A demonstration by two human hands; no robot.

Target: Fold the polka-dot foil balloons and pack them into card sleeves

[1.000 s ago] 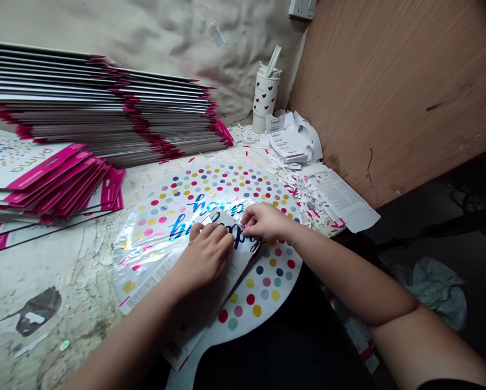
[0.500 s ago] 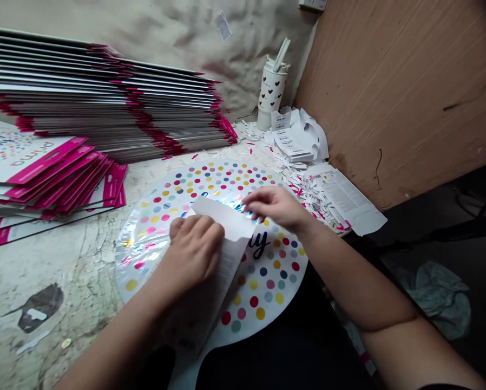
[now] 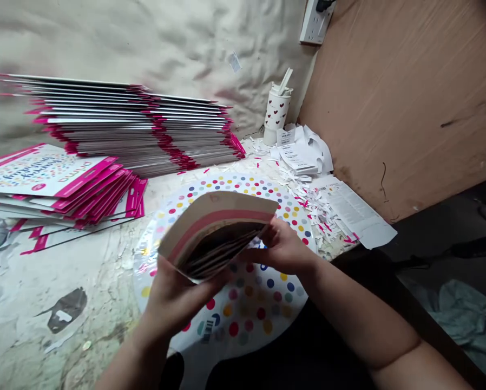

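Note:
Both of my hands hold a tan card packet with a pink stripe [image 3: 214, 227] up in the air, its mouth spread open and dark folded layers showing inside. My left hand [image 3: 178, 306] cups its lower left side, and my right hand [image 3: 281, 246] grips its right end. Beneath them lies a round clear foil balloon with coloured polka dots [image 3: 251, 309], now off to the lower middle of the view. The packet hides the balloon's upper middle, including the blue lettering seen earlier.
A tall stack of flat packets with pink edges [image 3: 133, 130] lines the back of the scuffed table [image 3: 84, 281]. A lower pile of printed packets [image 3: 44, 176] lies left. Paper scraps [image 3: 308, 208], a heart-patterned cup [image 3: 276, 111] and a wooden board [image 3: 397, 108] stand right.
The packet has been lifted off the balloon and turned, its open mouth now spread toward me. Both hands have risen with it, and the view has tilted upward.

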